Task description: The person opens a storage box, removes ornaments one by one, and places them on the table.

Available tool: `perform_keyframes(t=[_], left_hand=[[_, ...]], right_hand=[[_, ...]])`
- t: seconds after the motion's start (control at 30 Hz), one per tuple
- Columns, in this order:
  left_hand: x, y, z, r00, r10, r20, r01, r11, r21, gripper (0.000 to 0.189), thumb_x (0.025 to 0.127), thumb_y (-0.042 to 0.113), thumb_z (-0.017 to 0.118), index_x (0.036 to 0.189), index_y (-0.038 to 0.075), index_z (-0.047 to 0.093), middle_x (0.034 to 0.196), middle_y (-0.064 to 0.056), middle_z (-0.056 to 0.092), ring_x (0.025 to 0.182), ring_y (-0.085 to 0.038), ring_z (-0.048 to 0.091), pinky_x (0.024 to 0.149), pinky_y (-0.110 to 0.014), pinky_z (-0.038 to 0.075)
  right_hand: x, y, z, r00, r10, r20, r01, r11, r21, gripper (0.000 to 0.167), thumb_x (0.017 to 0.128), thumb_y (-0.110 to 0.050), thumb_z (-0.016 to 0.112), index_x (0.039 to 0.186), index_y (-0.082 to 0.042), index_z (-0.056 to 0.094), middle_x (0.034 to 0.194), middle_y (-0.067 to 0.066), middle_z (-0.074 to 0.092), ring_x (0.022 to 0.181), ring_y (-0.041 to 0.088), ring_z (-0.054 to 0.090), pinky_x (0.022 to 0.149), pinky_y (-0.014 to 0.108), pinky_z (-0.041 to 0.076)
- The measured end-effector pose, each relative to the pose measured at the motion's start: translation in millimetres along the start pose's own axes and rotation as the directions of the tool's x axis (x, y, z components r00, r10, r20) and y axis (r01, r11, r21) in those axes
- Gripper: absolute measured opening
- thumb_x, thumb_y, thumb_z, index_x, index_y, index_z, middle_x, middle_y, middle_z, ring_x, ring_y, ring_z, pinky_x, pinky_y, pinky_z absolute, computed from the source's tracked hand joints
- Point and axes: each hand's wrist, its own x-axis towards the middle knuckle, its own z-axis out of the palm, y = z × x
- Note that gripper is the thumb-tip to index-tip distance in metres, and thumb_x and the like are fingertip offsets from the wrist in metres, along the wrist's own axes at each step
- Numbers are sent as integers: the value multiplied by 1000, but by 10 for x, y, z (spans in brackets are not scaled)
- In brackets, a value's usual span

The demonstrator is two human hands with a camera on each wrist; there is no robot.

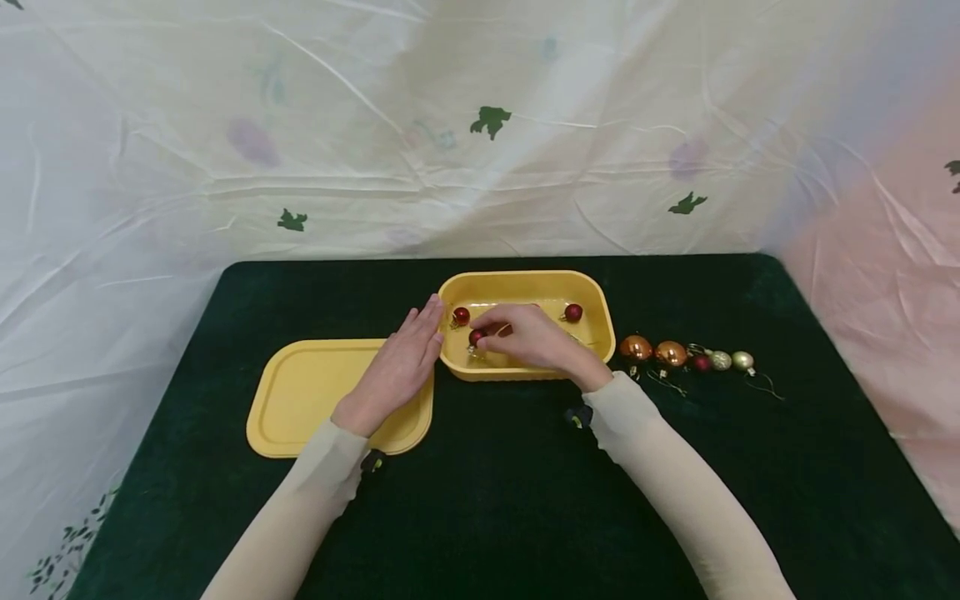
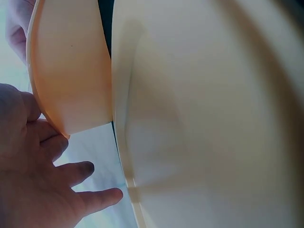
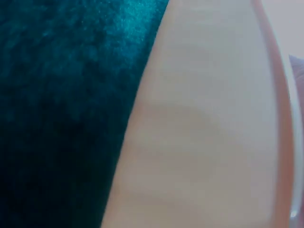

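Observation:
In the head view a yellow plastic box [image 1: 525, 374] stands at the back middle of the table. My right hand [image 1: 528, 335] reaches into it, pinching a small dark red Christmas bauble [image 1: 477, 337] between thumb and fingers. Two more red baubles lie inside, one on the left [image 1: 461, 317] and one on the right [image 1: 573, 312]. My hand hides part of the box floor. With straight fingers my left hand [image 1: 401, 362] touches the box's left rim; the left wrist view shows these fingers [image 2: 57, 147] against the box wall [image 2: 71, 71].
A yellow lid [image 1: 300, 400] lies flat left of the box, beneath my left hand and wrist. Right of the box, several baubles form a row: copper ones [image 1: 671, 354], a red one [image 1: 701, 362] and pale gold ones [image 1: 742, 360], some with strings. Dark green cloth covers the table [image 1: 495, 500].

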Motion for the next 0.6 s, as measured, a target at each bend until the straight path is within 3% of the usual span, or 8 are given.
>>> perform_keyframes(t=[0.3, 0.6], left_hand=[[-4, 5, -10, 1000, 7, -8, -7, 1000, 7, 59, 114, 35, 34, 167, 14, 16, 173, -1, 10, 158, -30, 16, 125, -52, 19], [-24, 16, -18, 1000, 25, -15, -25, 1000, -2, 59, 114, 33, 35, 166, 12, 16, 173, -3, 12, 158, -30, 16, 125, -51, 19]], right_hand=[[-286, 3, -112, 993, 13, -121, -11, 1000, 17, 37, 100, -27, 72, 131, -7, 70, 121, 1, 72, 111, 18, 66, 102, 43, 53], [-620, -19, -257, 972, 51, -228, -38, 997, 61, 35, 101, -25, 71, 133, -11, 69, 124, 3, 69, 114, 21, 65, 101, 48, 53]])
